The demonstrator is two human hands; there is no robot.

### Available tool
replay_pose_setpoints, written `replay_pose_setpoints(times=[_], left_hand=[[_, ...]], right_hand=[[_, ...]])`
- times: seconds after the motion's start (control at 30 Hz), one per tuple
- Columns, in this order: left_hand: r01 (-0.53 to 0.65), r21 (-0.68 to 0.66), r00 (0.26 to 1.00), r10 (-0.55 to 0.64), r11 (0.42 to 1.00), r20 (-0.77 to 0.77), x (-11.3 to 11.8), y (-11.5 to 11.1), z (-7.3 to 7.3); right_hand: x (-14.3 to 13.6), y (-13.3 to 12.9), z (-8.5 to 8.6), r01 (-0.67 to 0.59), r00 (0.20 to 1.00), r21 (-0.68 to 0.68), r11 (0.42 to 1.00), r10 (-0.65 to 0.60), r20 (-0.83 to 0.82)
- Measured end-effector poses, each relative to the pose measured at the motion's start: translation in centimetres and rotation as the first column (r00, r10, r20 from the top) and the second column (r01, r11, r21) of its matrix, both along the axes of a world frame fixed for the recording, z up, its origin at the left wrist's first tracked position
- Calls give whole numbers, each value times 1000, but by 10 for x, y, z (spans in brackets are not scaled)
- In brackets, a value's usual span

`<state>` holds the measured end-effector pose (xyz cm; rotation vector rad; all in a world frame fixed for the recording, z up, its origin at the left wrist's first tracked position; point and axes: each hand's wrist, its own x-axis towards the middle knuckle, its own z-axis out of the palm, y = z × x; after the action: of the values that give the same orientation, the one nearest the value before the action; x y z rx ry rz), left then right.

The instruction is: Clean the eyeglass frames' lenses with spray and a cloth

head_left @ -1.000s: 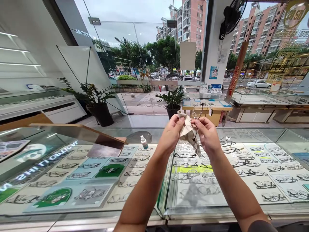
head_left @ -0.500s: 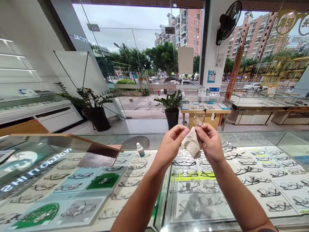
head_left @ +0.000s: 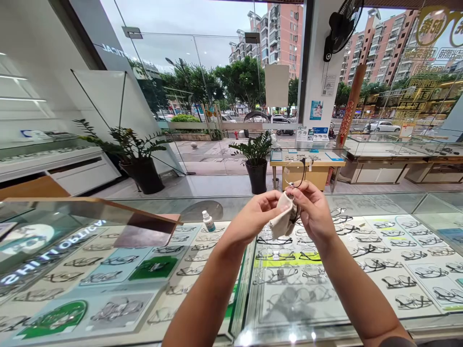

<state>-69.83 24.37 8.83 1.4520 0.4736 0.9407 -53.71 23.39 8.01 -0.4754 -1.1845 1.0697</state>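
Note:
Above the glass display case, my left hand (head_left: pixel 261 213) pinches a cream cloth (head_left: pixel 282 222) that hangs down between both hands. A pair of eyeglasses (head_left: pixel 294 174) is gripped in the fingers of my right hand (head_left: pixel 314 207). One clear lens and a dark temple stick up above the fingertips. The cloth covers the lower part of the glasses, so the other lens is hidden. Both hands are closed and close together. A small white bottle (head_left: pixel 208 221) stands upright on the glass to the left of my left hand.
Rows of eyeglasses (head_left: pixel 400 282) lie inside the glass case beneath my arms. A tilted wood-edged panel (head_left: pixel 144 231) is at the left. Beyond the case are potted plants (head_left: pixel 256 176), a wooden display table (head_left: pixel 318 176) and a glass front.
The glasses have turned and stand higher, with more of the lens and temple showing. My left hand has shifted over the cloth, which now hangs bunched lower and more to the left.

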Motion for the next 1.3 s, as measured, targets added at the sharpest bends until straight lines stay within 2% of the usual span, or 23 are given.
replay_pose_setpoints(times=[0.1,0.23,0.53,0.7,0.8,0.87,0.9,0.97,1.03,1.1,1.2,1.27,1.3], left_hand=[[-2,-29,1000,2,1000,17,1,-1,0],[-48,15,998,48,999,32,7,-3,-1],[-24,-52,1000,25,998,18,9,-3,-5],[-71,-30,996,73,997,51,13,-4,-6],[-45,-31,996,47,999,76,15,-6,-5],[-45,11,996,45,999,72,17,-6,-5],[-82,51,994,78,995,73,19,-6,-6],[-236,146,969,221,961,111,25,-6,-11],[-420,224,904,383,879,193,32,-5,-17],[-545,262,833,479,796,277,39,-5,-24],[-631,292,770,532,719,353,44,-5,-30],[-637,317,767,537,703,352,41,-4,-29],[-615,334,787,523,715,328,39,-4,-27]], right_hand=[[0,0,1,-45,998,-29,999,44,-40],[-3,-2,2,-55,996,-32,998,52,-74],[-3,0,2,-77,986,-63,995,67,-152],[-1,3,2,-106,981,-79,991,91,-168],[0,5,1,-128,978,-83,988,112,-177],[1,6,0,-132,975,-72,989,116,-188],[1,6,0,-136,974,-66,989,120,-194],[0,5,0,-159,969,-69,985,142,-204],[-4,3,-1,-199,957,-79,977,176,-230],[-9,0,-3,-241,940,-83,967,211,-269],[-15,-3,-5,-272,927,-87,958,237,-290],[-16,-4,-4,-269,930,-90,959,235,-282],[-14,-4,-4,-264,932,-90,960,230,-279]])
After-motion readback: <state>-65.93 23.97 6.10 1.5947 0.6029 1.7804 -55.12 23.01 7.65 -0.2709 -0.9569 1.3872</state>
